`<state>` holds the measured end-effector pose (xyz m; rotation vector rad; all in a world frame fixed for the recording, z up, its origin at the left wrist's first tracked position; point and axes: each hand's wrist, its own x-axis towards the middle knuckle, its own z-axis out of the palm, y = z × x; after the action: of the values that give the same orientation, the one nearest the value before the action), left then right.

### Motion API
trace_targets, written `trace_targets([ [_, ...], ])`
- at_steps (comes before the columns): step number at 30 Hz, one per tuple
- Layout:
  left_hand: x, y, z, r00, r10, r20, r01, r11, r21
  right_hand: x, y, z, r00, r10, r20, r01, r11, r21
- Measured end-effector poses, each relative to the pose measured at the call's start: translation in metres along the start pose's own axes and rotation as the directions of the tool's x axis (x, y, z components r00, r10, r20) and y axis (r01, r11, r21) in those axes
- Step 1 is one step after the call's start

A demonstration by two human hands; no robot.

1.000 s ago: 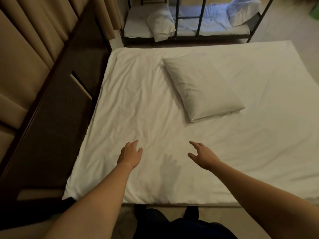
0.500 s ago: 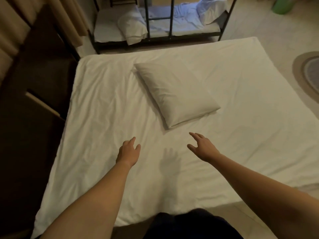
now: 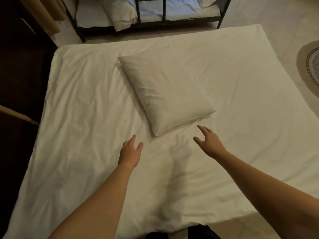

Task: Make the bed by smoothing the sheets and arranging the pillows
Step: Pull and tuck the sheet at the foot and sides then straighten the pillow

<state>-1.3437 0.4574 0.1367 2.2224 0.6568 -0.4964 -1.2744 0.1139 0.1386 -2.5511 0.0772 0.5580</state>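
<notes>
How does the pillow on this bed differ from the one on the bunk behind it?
The near pillow lies flat and skewed, wholly on the sheet; the bunk pillow droops over the edge of its mattress. The near pillow looks smooth; the bunk pillow is crumpled. Both are pale.

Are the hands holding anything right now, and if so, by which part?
Nothing is held. The left hand and right hand are open over the sheet, short of the pillow.
</notes>
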Motion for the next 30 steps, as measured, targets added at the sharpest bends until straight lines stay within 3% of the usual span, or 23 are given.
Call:
trace_targets([
  [8, 0.097, 0.059, 0.063, 0.997, -0.065, -0.052, 0.053, 0.977, -0.208, 0.124, 0.051, -0.021, 0.999, -0.01, -0.031, 0.011, 0.999, 0.032],
  [19, 0.234, 0.098, 0.123, 0.981, -0.05, -0.188, -0.004, 0.961, -0.277, 0.271, 0.089, -0.013, 0.997, 0.037, -0.071, -0.034, 0.998, 0.045],
  [26, 0.272, 0.085, 0.157, 0.978, -0.048, -0.202, -0.012, 0.958, -0.286, 0.313, 0.107, 0.007, 0.995, 0.1, -0.027, -0.089, 0.958, 0.274],
  [30, 0.277, 0.086, 0.17, 0.942, -0.012, -0.336, -0.08, 0.963, -0.257, 0.317, 0.109, 0.016, 0.976, 0.163, -0.147, -0.111, 0.945, 0.309],
])
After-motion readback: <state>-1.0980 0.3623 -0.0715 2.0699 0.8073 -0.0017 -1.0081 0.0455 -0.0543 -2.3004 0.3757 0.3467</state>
